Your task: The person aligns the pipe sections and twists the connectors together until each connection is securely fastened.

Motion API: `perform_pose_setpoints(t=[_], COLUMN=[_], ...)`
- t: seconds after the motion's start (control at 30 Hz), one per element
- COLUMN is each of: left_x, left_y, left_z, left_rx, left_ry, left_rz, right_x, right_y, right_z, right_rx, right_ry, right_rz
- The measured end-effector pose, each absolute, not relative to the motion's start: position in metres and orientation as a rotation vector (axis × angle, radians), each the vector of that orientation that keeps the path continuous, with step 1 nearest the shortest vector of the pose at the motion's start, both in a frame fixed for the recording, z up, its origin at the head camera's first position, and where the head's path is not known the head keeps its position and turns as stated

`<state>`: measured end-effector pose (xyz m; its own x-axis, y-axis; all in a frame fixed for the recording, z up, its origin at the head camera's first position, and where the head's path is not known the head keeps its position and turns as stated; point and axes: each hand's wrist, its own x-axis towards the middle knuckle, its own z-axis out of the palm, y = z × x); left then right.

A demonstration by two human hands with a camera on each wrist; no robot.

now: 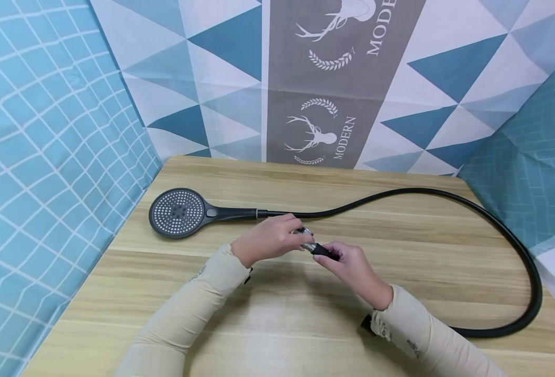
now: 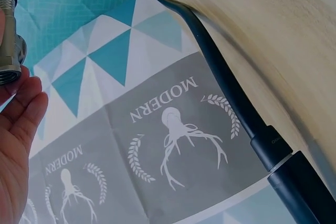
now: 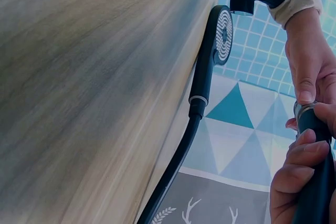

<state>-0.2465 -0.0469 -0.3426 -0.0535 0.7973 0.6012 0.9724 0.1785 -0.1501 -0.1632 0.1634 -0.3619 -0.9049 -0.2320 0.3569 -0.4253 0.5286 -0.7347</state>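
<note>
Above the wooden table, my left hand (image 1: 274,238) holds a silver metal fitting (image 2: 9,59) with a threaded, hollow end and a rounded part on its side. My right hand (image 1: 351,263) grips the black end of a shower hose (image 3: 313,179), its fingers wrapped around it. Fitting and hose end meet in line between the two hands, with silver thread showing at the joint in the left wrist view. Beyond the left hand lies a dark round shower head (image 1: 178,213) with its spray face up, its handle joined to the other end of the hose.
The black hose (image 1: 518,246) runs right from the shower head and loops round toward my right sleeve. Under everything is a light wooden table (image 1: 277,319). A patterned sheet (image 1: 230,73) hangs behind it, with blue tiled covering (image 1: 51,157) on the left.
</note>
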Motion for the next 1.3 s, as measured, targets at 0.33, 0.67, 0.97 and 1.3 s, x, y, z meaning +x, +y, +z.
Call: perform_pose_setpoints(t=[0.33, 0.67, 0.97, 1.3], left_x=[-0.254, -0.247, -0.244, -0.246], left_y=[-0.045, -0.046, -0.046, -0.048], left_z=[-0.353, -0.344, -0.343, -0.342], left_rx=[-1.663, -1.650, -1.650, -1.645], left_ry=[-1.862, -1.879, -1.893, -1.864], left_rz=[-0.410, -0.412, -0.430, -0.403], right_x=[-0.164, -0.161, -0.160, -0.160], right_y=[0.166, 0.164, 0.161, 0.162], right_z=[-0.359, -0.357, -0.358, -0.357], right_rx=[0.645, 0.587, 0.554, 0.522], right_ry=[-2.578, -2.623, -2.491, -2.509], right_rz=[1.315, 1.347, 1.365, 1.279])
